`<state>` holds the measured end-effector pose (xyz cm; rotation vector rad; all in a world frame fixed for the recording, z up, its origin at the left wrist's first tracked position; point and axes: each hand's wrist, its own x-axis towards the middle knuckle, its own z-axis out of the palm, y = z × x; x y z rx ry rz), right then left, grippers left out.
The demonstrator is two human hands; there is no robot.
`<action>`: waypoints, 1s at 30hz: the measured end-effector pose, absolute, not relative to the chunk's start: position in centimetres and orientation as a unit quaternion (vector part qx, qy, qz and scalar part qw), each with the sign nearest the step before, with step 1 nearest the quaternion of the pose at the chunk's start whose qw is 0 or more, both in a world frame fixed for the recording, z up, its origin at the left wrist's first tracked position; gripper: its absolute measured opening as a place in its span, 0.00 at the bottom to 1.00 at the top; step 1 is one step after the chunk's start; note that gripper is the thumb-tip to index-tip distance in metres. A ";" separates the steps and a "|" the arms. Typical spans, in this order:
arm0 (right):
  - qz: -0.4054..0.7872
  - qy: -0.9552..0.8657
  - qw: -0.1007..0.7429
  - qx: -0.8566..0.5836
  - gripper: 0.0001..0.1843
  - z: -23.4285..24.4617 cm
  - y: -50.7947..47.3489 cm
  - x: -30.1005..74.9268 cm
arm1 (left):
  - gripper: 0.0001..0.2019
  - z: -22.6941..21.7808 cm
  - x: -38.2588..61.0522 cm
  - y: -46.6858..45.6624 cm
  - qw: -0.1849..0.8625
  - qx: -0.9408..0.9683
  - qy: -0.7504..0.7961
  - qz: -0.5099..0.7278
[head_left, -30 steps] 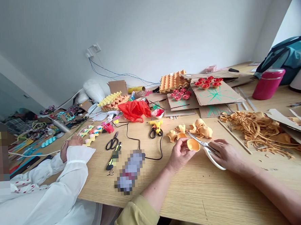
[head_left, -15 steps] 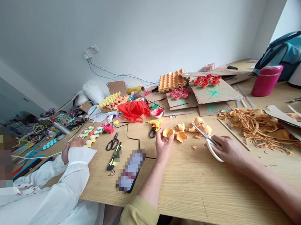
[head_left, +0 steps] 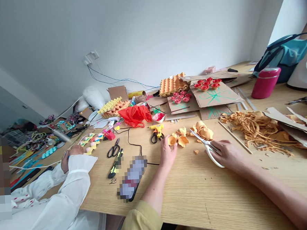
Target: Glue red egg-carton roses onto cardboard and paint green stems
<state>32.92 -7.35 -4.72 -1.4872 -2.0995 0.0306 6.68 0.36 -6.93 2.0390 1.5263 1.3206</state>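
My left hand [head_left: 167,152] rests on the wooden table [head_left: 200,195] with its fingertips on a small orange egg-carton cup [head_left: 172,140], setting it beside a cluster of similar orange cut pieces [head_left: 201,131]. My right hand [head_left: 228,153] is closed round the white handles of a pair of scissors [head_left: 206,147], whose blades point up-left toward the cluster. A tiny orange scrap [head_left: 196,151] lies between my hands.
A person in white sleeves [head_left: 69,189] sits at left. Black scissors [head_left: 114,149], a yellow glue gun [head_left: 156,129], a phone [head_left: 131,178], a red bag [head_left: 135,115], egg trays [head_left: 172,83], cardboard with red flowers [head_left: 214,94], orange shavings [head_left: 255,126] and a pink bottle [head_left: 265,83] crowd the table.
My left hand carried the orange cup away from the scissors to the left and lowered it beside the cut pieces. My right hand stayed on the scissors.
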 end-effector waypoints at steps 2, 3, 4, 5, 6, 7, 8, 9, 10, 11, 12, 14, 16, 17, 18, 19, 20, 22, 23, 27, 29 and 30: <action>0.008 -0.784 0.281 -0.553 0.15 -4.7 -7.4 32.8 | 0.21 -7.1 7.0 0.8 0.138 0.709 0.524 0.451; 0.007 -0.784 0.282 -0.553 0.16 -4.7 -7.4 32.8 | 0.22 -7.1 7.2 1.1 0.137 0.713 0.523 0.447; 0.006 -0.784 0.283 -0.552 0.16 -4.7 -7.4 32.8 | 0.22 -7.0 7.4 1.3 0.137 0.717 0.521 0.443; 0.005 -0.784 0.283 -0.552 0.16 -4.7 -7.4 32.8 | 0.22 -7.0 7.7 1.5 0.136 0.722 0.518 0.439; 0.004 -0.785 0.284 -0.551 0.17 -4.7 -7.4 32.8 | 0.22 -6.9 7.9 1.8 0.135 0.727 0.514 0.434; 0.003 -0.785 0.284 -0.551 0.17 -4.7 -7.3 32.8 | 0.22 -6.7 8.2 2.0 0.135 0.733 0.510 0.429; 0.002 -0.786 0.283 -0.550 0.17 -4.7 -7.3 32.8 | 0.22 -6.6 8.4 2.1 0.135 0.739 0.505 0.425; 0.000 -0.786 0.283 -0.550 0.16 -4.8 -7.2 32.9 | 0.22 -6.5 8.5 2.2 0.135 0.743 0.501 0.422; -0.001 -0.786 0.283 -0.550 0.16 -4.8 -7.2 32.9 | 0.21 -6.4 8.6 2.3 0.134 0.746 0.499 0.421; -0.002 -0.786 0.284 -0.549 0.16 -4.9 -7.1 33.0 | 0.21 -6.3 8.6 2.4 0.133 0.746 0.499 0.421; -0.003 -0.786 0.285 -0.549 0.16 -4.9 -7.1 33.0 | 0.21 -6.2 8.5 2.4 0.131 0.743 0.500 0.424; -0.004 -0.785 0.288 -0.549 0.14 -5.0 -7.0 33.0 | 0.20 -6.3 8.1 2.3 0.125 0.734 0.509 0.433; -0.003 -0.784 0.291 -0.548 0.13 -5.1 -7.0 33.0 | 0.20 -6.4 7.5 2.2 0.117 0.723 0.519 0.441; -0.002 -0.784 0.292 -0.547 0.13 -5.1 -7.0 32.9 | 0.20 -6.6 7.2 2.1 0.114 0.718 0.525 0.443; -0.001 -0.785 0.292 -0.546 0.13 -5.2 -7.1 32.9 | 0.20 -6.7 6.9 2.0 0.111 0.714 0.530 0.444; 0.001 -0.786 0.292 -0.545 0.12 -5.2 -7.1 32.8 | 0.20 -6.9 6.7 2.0 0.108 0.711 0.535 0.443; 0.002 -0.786 0.292 -0.545 0.12 -5.2 -7.1 32.7 | 0.20 -7.1 6.5 2.0 0.106 0.709 0.540 0.442; 0.001 -0.786 0.289 -0.547 0.13 -5.2 -7.1 32.7 | 0.20 -7.4 6.5 2.0 0.102 0.707 0.547 0.436; 0.000 -0.785 0.286 -0.550 0.14 -5.2 -7.2 32.7 | 0.20 -7.6 6.5 2.0 0.100 0.708 0.549 0.433; -0.006 -0.781 0.276 -0.560 0.17 -5.0 -7.2 32.8 | 0.21 -7.9 6.8 2.1 0.095 0.714 0.553 0.418; -0.006 -0.781 0.273 -0.561 0.17 -5.0 -7.2 32.8 | 0.20 -7.9 6.8 2.0 0.094 0.719 0.552 0.413; -0.005 -0.782 0.272 -0.561 0.17 -5.0 -7.2 32.8 | 0.21 -7.9 6.8 2.0 0.093 0.721 0.551 0.411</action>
